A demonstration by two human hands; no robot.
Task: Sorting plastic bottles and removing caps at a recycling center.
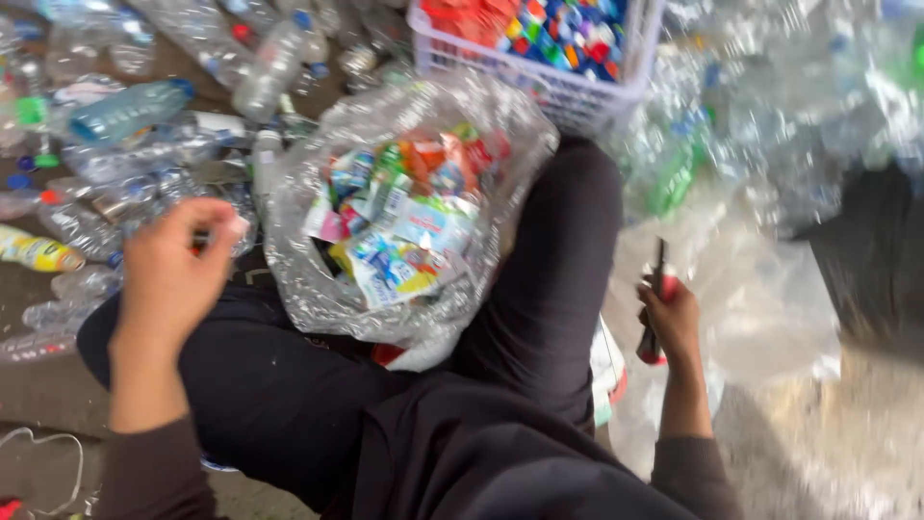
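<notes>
Dark-trousered legs (539,289) framed a clear bag of labels (399,217). The left hand (173,274) pinched a small pale piece (234,227) in curled fingers. The right hand (671,323) gripped a red-handled blade (657,289), fingers wrapped tight.

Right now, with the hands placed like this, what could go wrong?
1. The right hand grips a red-handled cutting tool with its dark blade pointing up, close to the person's dark-clothed leg; a slip might cut the leg.
2. The clear bag of torn labels sits open between the legs and could tip and spill.
3. The left hand pinches a small piece, blurred, which may drop among the bottles.
</notes>
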